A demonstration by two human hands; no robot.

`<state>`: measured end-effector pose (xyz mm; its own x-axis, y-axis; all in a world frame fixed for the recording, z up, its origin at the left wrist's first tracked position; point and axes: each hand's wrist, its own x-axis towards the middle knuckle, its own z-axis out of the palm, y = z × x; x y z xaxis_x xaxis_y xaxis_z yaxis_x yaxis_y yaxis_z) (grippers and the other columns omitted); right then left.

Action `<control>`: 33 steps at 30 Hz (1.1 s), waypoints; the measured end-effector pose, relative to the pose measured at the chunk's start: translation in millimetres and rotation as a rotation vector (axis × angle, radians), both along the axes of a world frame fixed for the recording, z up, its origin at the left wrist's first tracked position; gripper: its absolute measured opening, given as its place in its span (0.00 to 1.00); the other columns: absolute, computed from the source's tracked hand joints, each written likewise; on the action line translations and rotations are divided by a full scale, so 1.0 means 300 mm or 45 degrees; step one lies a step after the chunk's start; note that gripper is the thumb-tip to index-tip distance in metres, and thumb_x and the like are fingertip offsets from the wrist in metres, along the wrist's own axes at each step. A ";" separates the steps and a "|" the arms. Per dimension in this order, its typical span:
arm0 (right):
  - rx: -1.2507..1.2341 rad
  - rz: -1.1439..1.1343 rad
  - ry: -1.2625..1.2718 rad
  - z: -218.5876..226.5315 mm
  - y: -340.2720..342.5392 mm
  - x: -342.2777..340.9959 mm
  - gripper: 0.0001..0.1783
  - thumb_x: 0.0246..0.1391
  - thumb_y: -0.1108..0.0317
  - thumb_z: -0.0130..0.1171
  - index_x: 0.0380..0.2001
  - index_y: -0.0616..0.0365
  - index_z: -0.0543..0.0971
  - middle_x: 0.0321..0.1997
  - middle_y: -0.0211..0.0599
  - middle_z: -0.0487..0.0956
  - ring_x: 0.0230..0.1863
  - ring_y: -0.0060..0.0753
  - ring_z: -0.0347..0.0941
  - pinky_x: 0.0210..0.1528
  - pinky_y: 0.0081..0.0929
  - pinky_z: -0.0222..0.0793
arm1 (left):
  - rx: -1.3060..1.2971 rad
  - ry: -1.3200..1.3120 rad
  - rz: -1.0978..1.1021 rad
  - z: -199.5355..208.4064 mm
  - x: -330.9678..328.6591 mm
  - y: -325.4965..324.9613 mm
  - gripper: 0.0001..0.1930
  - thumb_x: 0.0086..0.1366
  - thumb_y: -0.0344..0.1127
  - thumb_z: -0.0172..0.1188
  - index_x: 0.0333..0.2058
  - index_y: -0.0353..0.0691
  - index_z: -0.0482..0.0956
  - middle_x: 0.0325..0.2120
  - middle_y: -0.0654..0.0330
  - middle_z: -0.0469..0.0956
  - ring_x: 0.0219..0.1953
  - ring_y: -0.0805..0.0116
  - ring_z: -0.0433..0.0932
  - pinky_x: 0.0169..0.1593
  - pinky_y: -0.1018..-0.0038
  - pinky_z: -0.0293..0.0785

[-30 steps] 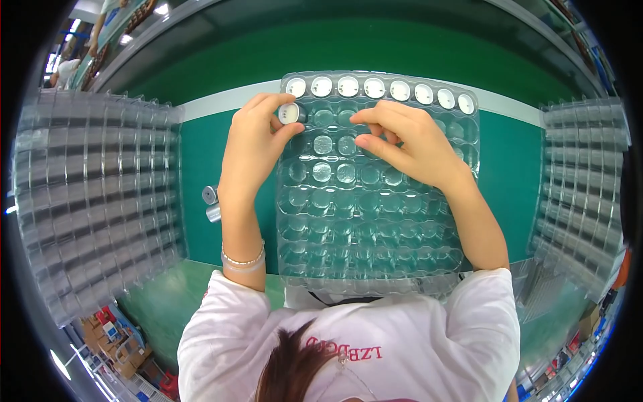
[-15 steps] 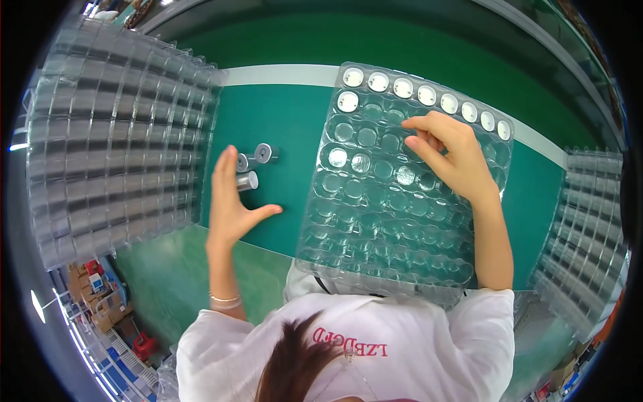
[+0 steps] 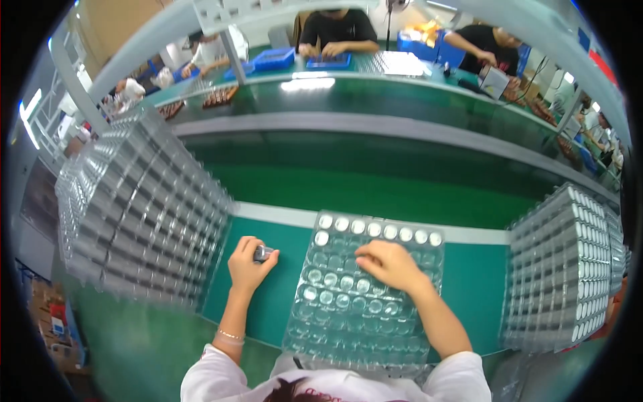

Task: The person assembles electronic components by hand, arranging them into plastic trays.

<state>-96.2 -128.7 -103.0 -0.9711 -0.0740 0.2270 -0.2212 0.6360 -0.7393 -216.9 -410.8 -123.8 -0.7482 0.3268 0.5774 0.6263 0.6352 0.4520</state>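
My left hand [image 3: 248,266] is low over the green work surface, its fingers and thumb curled round a small silver metal cylinder [image 3: 264,253]. The fingers partly hide it, and I cannot tell whether others are behind them. To the right lies a clear plastic tray [image 3: 355,331] with rows of round pockets. White round ends [image 3: 358,226] fill its far row, and one more white round piece [image 3: 321,238] sits at the left of the second row. Above the far half of this tray hovers my right hand [image 3: 395,264], fingers loosely bent, with nothing visible between thumb and forefinger.
Tall stacked clear trays [image 3: 154,208] stand on the left. On the right, another stack [image 3: 549,275] shows white round ends along its side. Past the green bench's pale far edge [image 3: 274,213], people work at another bench [image 3: 362,84] with blue bins [image 3: 274,59].
The view has tilted up, bringing the far bench and people in. My left hand has closed round a cylinder from the loose group on the surface. My right hand still hovers over the tray.
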 end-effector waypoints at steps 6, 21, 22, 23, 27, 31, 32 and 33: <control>0.017 0.018 0.021 -0.001 0.007 0.011 0.10 0.47 0.64 0.55 0.32 0.57 0.76 0.22 0.35 0.73 0.25 0.32 0.70 0.28 0.26 0.65 | 0.265 0.762 -0.366 0.607 -0.076 0.118 0.14 0.44 0.36 0.62 0.24 0.34 0.69 0.22 0.57 0.67 0.26 0.65 0.67 0.31 0.74 0.63; 0.067 0.066 -0.004 -0.014 0.018 -0.004 0.10 0.48 0.61 0.53 0.30 0.54 0.76 0.23 0.33 0.73 0.27 0.33 0.70 0.30 0.30 0.66 | -0.291 0.467 -0.662 1.396 -0.182 0.855 0.32 0.48 0.52 0.59 0.43 0.29 0.72 0.40 0.44 0.73 0.43 0.56 0.72 0.46 0.69 0.67; 0.076 0.080 0.009 -0.016 0.016 -0.003 0.10 0.48 0.61 0.53 0.30 0.54 0.76 0.23 0.33 0.73 0.27 0.34 0.70 0.30 0.30 0.66 | -0.291 0.467 -0.663 1.406 -0.193 0.859 0.32 0.48 0.52 0.59 0.43 0.29 0.72 0.40 0.44 0.73 0.43 0.56 0.72 0.46 0.69 0.67; 0.076 0.081 -0.006 -0.005 0.014 -0.003 0.10 0.48 0.61 0.53 0.30 0.54 0.76 0.24 0.34 0.73 0.28 0.34 0.71 0.31 0.30 0.66 | -0.358 0.357 -0.598 1.414 -0.217 0.854 0.32 0.47 0.53 0.58 0.43 0.29 0.72 0.40 0.45 0.73 0.43 0.56 0.72 0.46 0.69 0.67; 0.084 0.079 -0.008 -0.013 0.016 -0.007 0.10 0.49 0.60 0.53 0.30 0.54 0.76 0.25 0.34 0.74 0.28 0.35 0.71 0.31 0.30 0.66 | -0.365 0.226 -0.564 1.402 -0.294 0.815 0.33 0.48 0.55 0.58 0.45 0.32 0.71 0.42 0.45 0.72 0.45 0.55 0.70 0.48 0.67 0.66; 0.093 0.083 0.011 -0.016 0.021 -0.005 0.10 0.48 0.61 0.53 0.30 0.55 0.77 0.25 0.34 0.73 0.26 0.32 0.70 0.29 0.28 0.65 | -0.269 0.126 -0.535 1.395 -0.319 0.827 0.32 0.52 0.54 0.54 0.48 0.34 0.68 0.44 0.47 0.71 0.47 0.55 0.69 0.49 0.66 0.65; 0.088 0.093 0.049 -0.018 0.022 -0.006 0.10 0.48 0.62 0.54 0.31 0.56 0.77 0.24 0.33 0.73 0.23 0.29 0.69 0.27 0.26 0.65 | -0.270 0.123 -0.535 1.389 -0.327 0.829 0.32 0.52 0.54 0.54 0.48 0.34 0.68 0.44 0.47 0.71 0.47 0.55 0.69 0.49 0.66 0.65; 0.087 0.093 0.046 -0.021 0.023 -0.007 0.10 0.48 0.62 0.54 0.31 0.56 0.77 0.24 0.33 0.73 0.23 0.29 0.69 0.27 0.26 0.65 | -0.009 0.282 -0.611 1.379 -0.340 0.830 0.30 0.53 0.52 0.53 0.48 0.34 0.67 0.43 0.48 0.72 0.46 0.56 0.69 0.49 0.66 0.65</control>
